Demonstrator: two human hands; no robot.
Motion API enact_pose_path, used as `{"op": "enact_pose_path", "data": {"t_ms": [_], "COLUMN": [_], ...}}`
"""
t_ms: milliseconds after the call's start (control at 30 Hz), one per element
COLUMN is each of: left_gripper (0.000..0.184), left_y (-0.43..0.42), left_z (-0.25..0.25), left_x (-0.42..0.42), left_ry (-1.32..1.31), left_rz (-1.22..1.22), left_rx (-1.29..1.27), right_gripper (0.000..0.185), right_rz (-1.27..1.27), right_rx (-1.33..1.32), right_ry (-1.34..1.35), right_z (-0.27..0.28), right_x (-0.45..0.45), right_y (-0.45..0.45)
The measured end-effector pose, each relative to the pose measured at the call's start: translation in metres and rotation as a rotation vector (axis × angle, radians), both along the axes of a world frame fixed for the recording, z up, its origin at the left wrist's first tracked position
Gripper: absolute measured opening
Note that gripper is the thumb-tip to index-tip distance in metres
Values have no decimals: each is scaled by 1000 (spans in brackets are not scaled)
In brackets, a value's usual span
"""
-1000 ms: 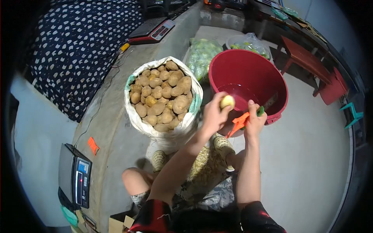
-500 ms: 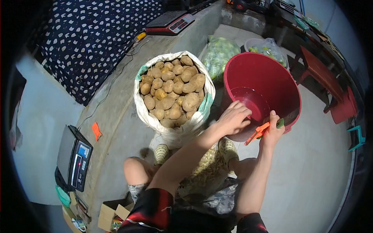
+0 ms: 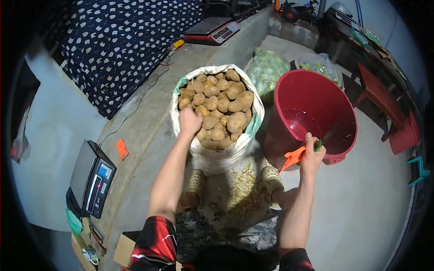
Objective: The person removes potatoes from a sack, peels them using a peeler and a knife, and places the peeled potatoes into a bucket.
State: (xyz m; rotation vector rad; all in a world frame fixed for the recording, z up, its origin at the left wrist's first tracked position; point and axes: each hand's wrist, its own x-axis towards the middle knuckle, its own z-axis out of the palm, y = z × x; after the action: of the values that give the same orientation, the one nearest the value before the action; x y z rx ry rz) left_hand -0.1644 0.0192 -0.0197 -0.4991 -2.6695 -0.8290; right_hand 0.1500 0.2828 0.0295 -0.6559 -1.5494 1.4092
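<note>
My left hand (image 3: 190,121) reaches onto the near left side of the potatoes (image 3: 221,106) in an open white sack (image 3: 217,158); its fingers are curled down among them, and whether they grip one is hidden. My right hand (image 3: 312,156) is closed around an orange tool (image 3: 293,158) with a green part, beside the near rim of the red tub (image 3: 316,90). Some liquid shows in the bottom of the tub. Pale peelings (image 3: 244,185) lie on the floor between my feet.
A bag of green vegetables (image 3: 267,72) stands behind the tub. On the ledge at left are a scale (image 3: 97,185) and another orange object (image 3: 122,149). A red scale (image 3: 217,31) sits farther back. A red bench (image 3: 379,95) is at right.
My left hand first held a peeled, pale potato, then was over the tub with no potato visible, and has now moved left to the sack. My right hand keeps the orange tool.
</note>
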Motion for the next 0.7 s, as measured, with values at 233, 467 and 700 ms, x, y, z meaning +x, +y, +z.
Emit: {"op": "enact_pose_path", "data": {"t_ms": [233,467,700], "left_gripper": [51,62,67], "left_y": [46,51,50], "left_z": [50,32,40], "left_x": [18,2,16], "left_ry": [-443,-486,-494], "left_rz": [211,338,325], "left_rx": [-327,-285,-130], "right_gripper": [42,40,40], "right_rz": [16,43,32], "right_rx": [20,55,85], "right_ry": [-61,-66,-92], "right_z": [2,-3,0], "right_x": [-12,-11,-10], "right_y": [-18,-12,-18]}}
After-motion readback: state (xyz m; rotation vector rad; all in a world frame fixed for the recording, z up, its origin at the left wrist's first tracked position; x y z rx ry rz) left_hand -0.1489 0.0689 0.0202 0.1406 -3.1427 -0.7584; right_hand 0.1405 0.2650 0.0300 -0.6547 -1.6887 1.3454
